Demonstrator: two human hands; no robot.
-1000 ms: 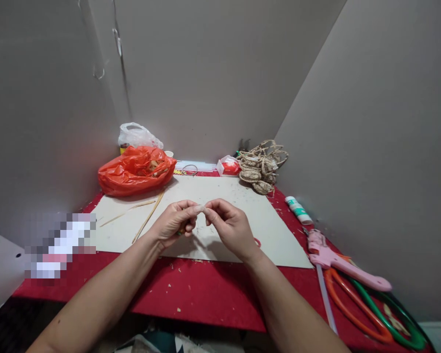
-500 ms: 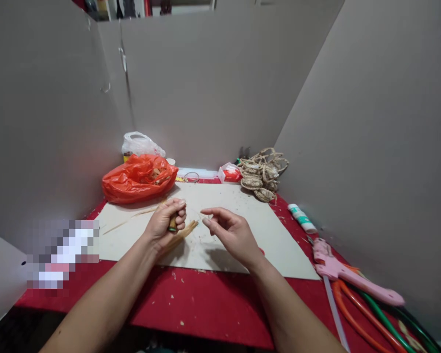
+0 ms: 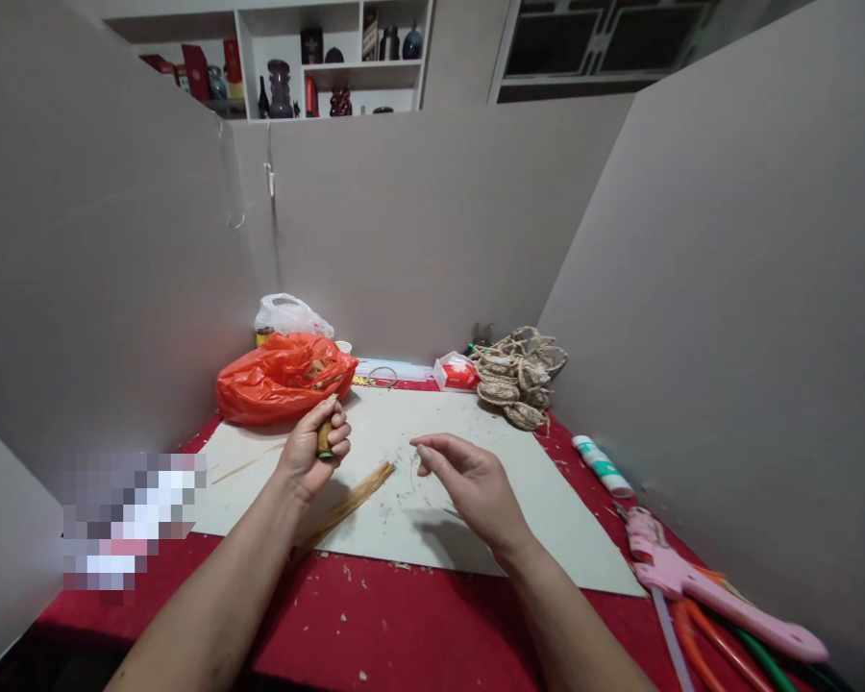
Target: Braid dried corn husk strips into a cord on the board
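Note:
My left hand [image 3: 304,457] is wrapped round a small olive-gold spool of thread [image 3: 324,439] with a green end. It is raised above the white board, to the left. My right hand [image 3: 472,481] hovers over the middle of the board, thumb and forefinger pinched together. A faint strand of thread [image 3: 413,476] shows just below those fingertips; its full course is too fine to follow. Between and below the hands, a bundle of straw-coloured strips [image 3: 353,502] lies on the board, partly behind my left forearm.
The white board [image 3: 540,538] covers part of a red cloth [image 3: 404,625]. Behind are a red plastic bag [image 3: 274,384], a tissue pack [image 3: 456,373] and coiled straw rope pieces [image 3: 515,380]. A white-green roll [image 3: 603,467] and pink glue gun [image 3: 706,575] lie right. Grey panels [image 3: 418,231] enclose the table.
The view has tilted up, so shelves show above the back panel. My hands are farther apart, the left one moved away from the straw bundle with the spool still in it.

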